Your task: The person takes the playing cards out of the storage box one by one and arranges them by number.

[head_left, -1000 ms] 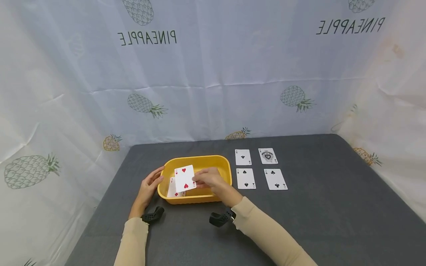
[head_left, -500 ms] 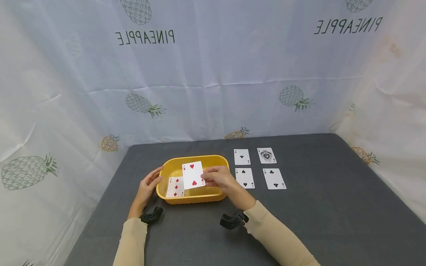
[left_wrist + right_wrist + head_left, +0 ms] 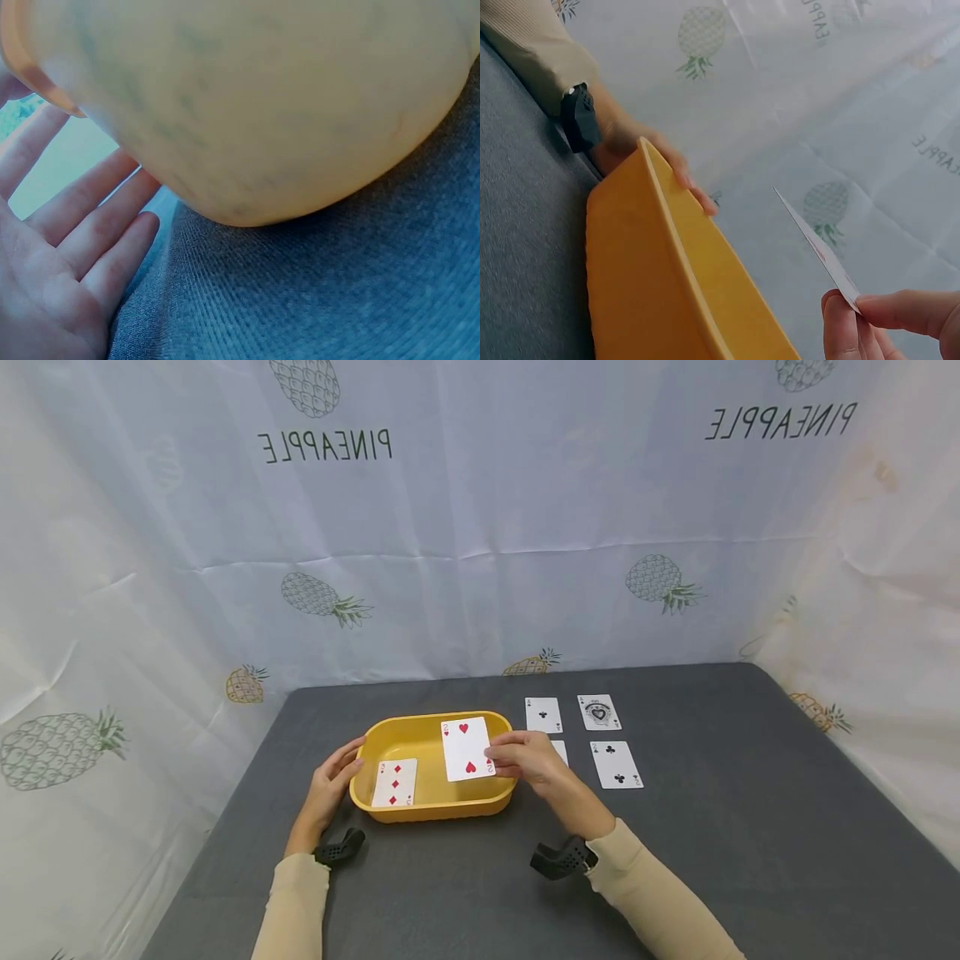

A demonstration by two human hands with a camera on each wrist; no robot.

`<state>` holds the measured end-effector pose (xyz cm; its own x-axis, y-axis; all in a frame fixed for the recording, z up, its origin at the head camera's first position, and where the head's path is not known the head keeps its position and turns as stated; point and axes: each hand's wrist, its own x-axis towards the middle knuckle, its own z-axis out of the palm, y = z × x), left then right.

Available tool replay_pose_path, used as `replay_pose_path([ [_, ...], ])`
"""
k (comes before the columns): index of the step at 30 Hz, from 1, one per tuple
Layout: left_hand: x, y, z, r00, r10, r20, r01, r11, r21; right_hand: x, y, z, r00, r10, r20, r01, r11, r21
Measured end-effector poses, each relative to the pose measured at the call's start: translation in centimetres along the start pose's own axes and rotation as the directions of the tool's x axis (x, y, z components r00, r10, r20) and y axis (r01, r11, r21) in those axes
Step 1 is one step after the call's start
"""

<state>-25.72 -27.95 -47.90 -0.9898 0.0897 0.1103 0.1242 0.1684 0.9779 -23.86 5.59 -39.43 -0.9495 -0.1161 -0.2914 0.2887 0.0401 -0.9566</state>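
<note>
My right hand (image 3: 528,758) pinches a playing card (image 3: 467,749), the two of hearts, between thumb and fingers at its right edge. The card hangs face up above the right half of a yellow plastic bin (image 3: 431,812); in the right wrist view it shows almost edge-on, clear of the rim. My left hand (image 3: 327,787) touches the left end of the bin, its fingers fairly straight along the wall in the left wrist view. Inside the bin, at the left, lies the three of diamonds (image 3: 394,783).
Right of the bin several black-suit cards lie face up in two rows: a two of clubs (image 3: 617,766), an ace of clubs (image 3: 543,716), an ornate ace (image 3: 599,713) and one partly hidden card (image 3: 560,750). A pineapple-print curtain (image 3: 465,610) stands behind the grey table (image 3: 450,893).
My right hand has moved right with the two of hearts, from over the left part of the bin to its right half, uncovering the three of diamonds. My left hand stays at the bin's end.
</note>
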Motion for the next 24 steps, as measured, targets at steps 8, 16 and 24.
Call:
replay_pose_path([
  [8,-0.1,0.0,0.0,1.0,0.006,0.007,-0.006,1.0,-0.007,-0.8,0.0,-3.0,0.999,-0.032,-0.011,0.031,0.997,-0.077],
  [16,0.0,-0.2,0.0,1.0,0.022,0.015,-0.022,1.0,-0.018,-0.9,0.9,-6.2,0.997,-0.046,-0.054,0.041,0.996,-0.079],
  [24,0.0,-0.1,-0.1,0.999,0.034,0.014,-0.033,0.999,-0.035,-0.9,1.6,-8.7,0.997,-0.057,-0.055,0.051,0.994,-0.099],
])
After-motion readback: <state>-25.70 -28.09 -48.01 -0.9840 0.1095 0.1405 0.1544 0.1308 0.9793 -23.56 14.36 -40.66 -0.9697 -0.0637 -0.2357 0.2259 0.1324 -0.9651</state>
